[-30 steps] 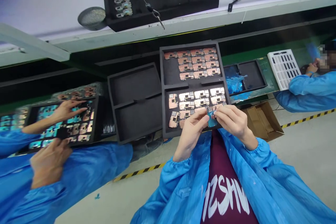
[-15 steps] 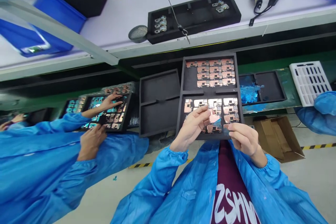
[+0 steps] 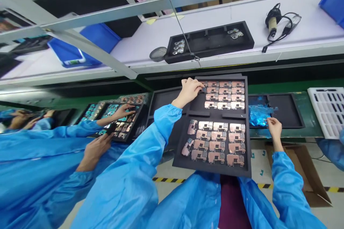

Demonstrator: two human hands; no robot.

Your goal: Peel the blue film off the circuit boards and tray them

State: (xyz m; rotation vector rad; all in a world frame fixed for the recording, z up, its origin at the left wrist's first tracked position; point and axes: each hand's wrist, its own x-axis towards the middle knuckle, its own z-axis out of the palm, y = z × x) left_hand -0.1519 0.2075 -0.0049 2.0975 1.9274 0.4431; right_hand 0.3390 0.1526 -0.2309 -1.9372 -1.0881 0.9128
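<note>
My left hand [image 3: 189, 91] is closed, its fingertips pinching a small circuit board [image 3: 203, 89] at the upper left of a black foam tray [image 3: 212, 170]. Copper-coloured circuit boards [image 3: 224, 97] lie in rows in both compartments of this tray. One board [image 3: 187, 147] in the lower compartment sits askew at the left wall. Off to the right, my right hand [image 3: 274, 127] pinches at the edge of a heap of shiny blue film [image 3: 258, 115]. That heap lies in another black tray [image 3: 287, 111]; the fingers partly hide the film they grip.
To the left a co-worker's hands [image 3: 98, 148] work over a tray of boards [image 3: 122, 128]. A black divided tray [image 3: 161, 103] stands behind my left arm. On the shelf are a long black tray [image 3: 209, 48], a round dish [image 3: 158, 54] and a corded tool [image 3: 272, 25]. A cardboard box [image 3: 303, 171] stands below right.
Both hands were together over the lower compartment, with a board and blue film between them. My left hand has moved to the far compartment, my right to the film heap. The view has shifted.
</note>
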